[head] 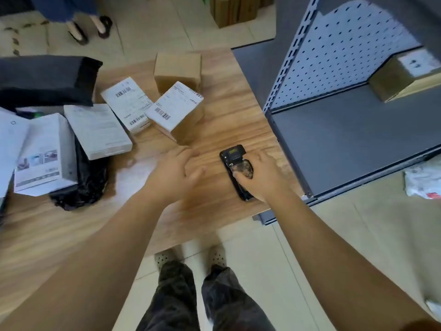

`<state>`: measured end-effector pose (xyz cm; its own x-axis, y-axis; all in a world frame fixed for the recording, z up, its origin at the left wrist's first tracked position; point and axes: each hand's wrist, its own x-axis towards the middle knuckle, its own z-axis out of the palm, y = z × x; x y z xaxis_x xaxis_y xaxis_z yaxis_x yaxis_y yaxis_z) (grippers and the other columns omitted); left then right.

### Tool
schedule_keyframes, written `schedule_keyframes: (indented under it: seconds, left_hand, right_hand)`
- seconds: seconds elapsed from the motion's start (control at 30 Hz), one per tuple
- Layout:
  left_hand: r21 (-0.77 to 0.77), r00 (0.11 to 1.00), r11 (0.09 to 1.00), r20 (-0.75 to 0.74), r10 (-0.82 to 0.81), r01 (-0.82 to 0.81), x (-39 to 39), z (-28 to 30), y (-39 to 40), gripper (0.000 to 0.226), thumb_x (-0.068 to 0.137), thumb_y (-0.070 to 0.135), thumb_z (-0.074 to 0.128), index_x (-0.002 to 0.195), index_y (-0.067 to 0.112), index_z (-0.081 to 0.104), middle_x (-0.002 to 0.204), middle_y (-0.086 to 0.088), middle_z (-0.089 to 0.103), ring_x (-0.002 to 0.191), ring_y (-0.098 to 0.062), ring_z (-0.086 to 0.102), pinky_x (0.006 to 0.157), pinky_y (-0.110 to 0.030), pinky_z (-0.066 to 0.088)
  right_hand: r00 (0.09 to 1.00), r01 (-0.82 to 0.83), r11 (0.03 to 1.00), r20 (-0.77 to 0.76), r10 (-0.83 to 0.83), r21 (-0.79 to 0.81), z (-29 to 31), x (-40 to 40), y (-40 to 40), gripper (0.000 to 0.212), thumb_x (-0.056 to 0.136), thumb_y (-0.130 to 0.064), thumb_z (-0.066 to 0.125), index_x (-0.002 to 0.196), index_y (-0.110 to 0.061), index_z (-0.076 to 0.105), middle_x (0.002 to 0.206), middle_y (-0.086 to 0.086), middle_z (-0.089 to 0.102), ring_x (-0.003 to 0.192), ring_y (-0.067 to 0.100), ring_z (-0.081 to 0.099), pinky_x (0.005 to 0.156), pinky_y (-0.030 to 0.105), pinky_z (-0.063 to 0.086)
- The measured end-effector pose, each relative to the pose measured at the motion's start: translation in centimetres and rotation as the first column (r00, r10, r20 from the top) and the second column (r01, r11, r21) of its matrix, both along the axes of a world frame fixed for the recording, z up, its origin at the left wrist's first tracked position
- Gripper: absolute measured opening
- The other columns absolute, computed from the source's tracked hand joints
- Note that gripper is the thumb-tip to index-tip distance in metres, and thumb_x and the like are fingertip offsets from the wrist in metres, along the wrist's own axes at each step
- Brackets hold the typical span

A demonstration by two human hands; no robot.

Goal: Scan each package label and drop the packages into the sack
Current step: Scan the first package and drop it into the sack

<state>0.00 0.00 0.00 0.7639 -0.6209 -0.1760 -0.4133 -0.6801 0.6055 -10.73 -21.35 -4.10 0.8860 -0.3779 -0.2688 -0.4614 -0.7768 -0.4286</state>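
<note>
On the wooden table (229, 130), my right hand (260, 175) grips a black handheld scanner (235, 163) that lies flat on the wood. My left hand (174, 173) hovers open just left of it, holding nothing, below a cardboard box with a white barcode label (176, 111). A flat white labelled package (127, 103) lies left of that box, and a plain cardboard box (177, 70) stands behind them. Further left lie a white flat box (97, 130), a white printed box (44, 154) and a black plastic bag (83, 180).
A dark grey mailer (45, 77) lies at the table's far left. A grey pegboard shelf unit (346, 130) stands against the table's right side, holding a cardboard box (403, 75). Another person's sandalled feet (90, 27) stand beyond the table. My own feet are below the table's edge.
</note>
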Motion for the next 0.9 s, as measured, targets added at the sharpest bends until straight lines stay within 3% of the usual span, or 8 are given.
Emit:
schedule_keyframes:
  seconds: [0.13, 0.27, 0.5, 0.73, 0.9]
  left_hand:
    - [0.005, 1.000, 1.000, 0.009, 0.014, -0.014, 0.6, -1.7, 0.1, 0.045, 0.094, 0.042, 0.061, 0.131, 0.016, 0.059, 0.131, -0.002, 0.057, 0.121, -0.024, 0.049, 0.100, -0.037, 0.042]
    - [0.035, 0.999, 0.998, -0.009, 0.052, -0.051, 1.0, -3.4, 0.8, 0.049, 0.094, 0.045, 0.059, 0.135, 0.019, 0.055, 0.135, -0.002, 0.055, 0.131, -0.023, 0.041, 0.105, -0.033, 0.032]
    - [0.035, 0.995, 0.995, -0.024, 0.093, -0.092, 0.6, -4.6, 2.1, 0.044, 0.094, 0.042, 0.060, 0.133, 0.021, 0.056, 0.137, 0.004, 0.054, 0.132, -0.016, 0.038, 0.100, -0.026, 0.031]
    - [0.025, 0.987, 0.987, 0.010, 0.161, -0.162, -0.6, -3.5, 3.0, 0.043, 0.095, 0.042, 0.059, 0.133, 0.022, 0.056, 0.139, 0.006, 0.052, 0.134, -0.014, 0.037, 0.101, -0.025, 0.028]
    - [-0.034, 0.967, 0.967, 0.026, 0.252, -0.251, -0.8, -1.0, 4.4, 0.043, 0.094, 0.042, 0.058, 0.133, 0.024, 0.056, 0.138, 0.010, 0.052, 0.133, -0.014, 0.039, 0.101, -0.028, 0.031]
  right_hand:
    - [0.998, -0.006, 0.999, -0.067, 0.003, -0.043, -1.8, 0.0, 0.8, 0.070, 0.085, -0.057, 0.059, 0.144, -0.024, 0.040, 0.143, 0.006, 0.040, 0.128, 0.030, 0.039, 0.102, 0.047, 0.041]
    - [0.998, 0.019, 0.995, -0.061, -0.025, -0.101, -3.0, -0.2, 1.8, 0.078, 0.080, -0.063, 0.058, 0.144, -0.026, 0.033, 0.148, 0.005, 0.036, 0.131, 0.029, 0.033, 0.106, 0.049, 0.037]
    - [0.996, 0.033, 0.968, -0.070, -0.052, -0.248, -3.6, 0.1, 3.4, 0.080, 0.086, -0.063, 0.056, 0.147, -0.021, 0.025, 0.150, 0.011, 0.030, 0.135, 0.032, 0.032, 0.108, 0.049, 0.031]
    - [0.995, 0.072, 0.985, -0.058, -0.082, -0.159, -2.7, 0.2, 3.3, 0.066, 0.089, -0.049, 0.057, 0.144, -0.023, 0.029, 0.147, 0.011, 0.035, 0.134, 0.031, 0.034, 0.107, 0.051, 0.032]
    - [0.997, 0.056, 0.993, 0.054, -0.050, -0.107, 0.5, 0.2, 3.8, 0.064, 0.087, -0.047, 0.056, 0.142, -0.025, 0.034, 0.137, 0.006, 0.043, 0.127, 0.026, 0.037, 0.099, 0.046, 0.035]
